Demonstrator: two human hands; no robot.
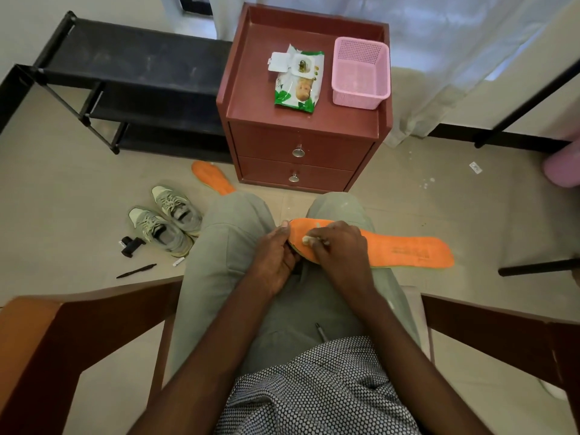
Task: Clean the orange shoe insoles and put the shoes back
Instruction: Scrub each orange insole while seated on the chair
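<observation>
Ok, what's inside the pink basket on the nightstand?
The pink basket looks almost empty: only a pale whitish patch shows on its floor. The near wall hides the front corner.

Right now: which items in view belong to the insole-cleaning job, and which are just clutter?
Job: insole on lap, held by left hand; wipe in right hand; second insole; shoes; wipes pack; shoe rack.

Clutter: pen, black clip, pink basket.

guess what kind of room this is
Probably a room in a home, perhaps a bedroom: a bedside-style cabinet with drawers, a black shoe rack and a white curtain over a tiled floor.
</observation>
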